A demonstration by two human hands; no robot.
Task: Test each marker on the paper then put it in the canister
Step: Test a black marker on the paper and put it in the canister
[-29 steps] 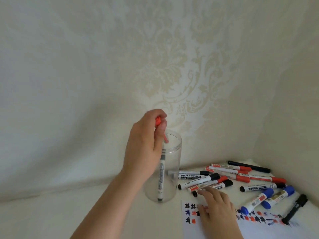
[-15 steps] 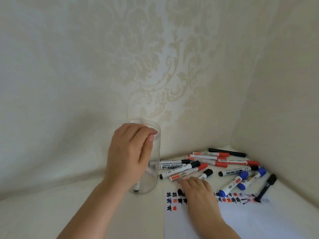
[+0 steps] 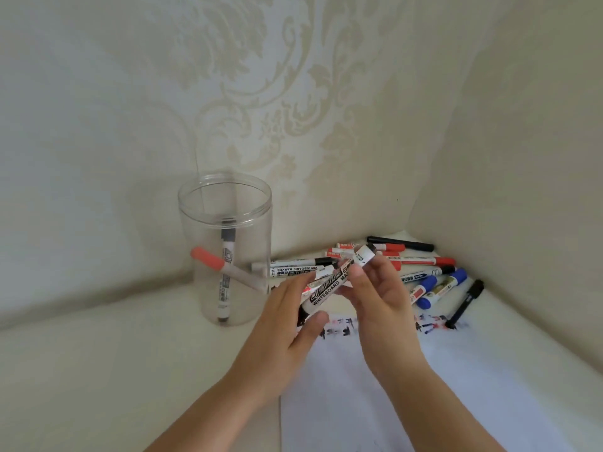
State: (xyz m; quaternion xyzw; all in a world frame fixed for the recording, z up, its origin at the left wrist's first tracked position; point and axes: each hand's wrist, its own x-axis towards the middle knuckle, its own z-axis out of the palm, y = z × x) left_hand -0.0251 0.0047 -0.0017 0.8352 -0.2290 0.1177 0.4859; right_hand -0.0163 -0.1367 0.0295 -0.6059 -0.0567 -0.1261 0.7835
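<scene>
A clear plastic canister (image 3: 208, 223) stands on the white surface at the left, holding a red-capped marker (image 3: 212, 260) leaning across it and a black-tipped marker (image 3: 226, 256) standing upright. Both my hands hold one black whiteboard marker (image 3: 329, 283) above the paper (image 3: 391, 386). My left hand (image 3: 287, 324) grips its lower, black-capped end. My right hand (image 3: 375, 298) pinches its upper end between thumb and fingers. A pile of red, black and blue markers (image 3: 424, 262) lies behind my hands.
Two patterned walls meet in a corner at the back right, close behind the marker pile. A thin black pen (image 3: 465, 303) lies at the paper's far right. Coloured test scribbles (image 3: 430, 324) run along the paper's far edge.
My left hand has left the canister, where the red-capped marker now lies. My right hand has lifted a black marker off the pile, and both hands now hold it.
</scene>
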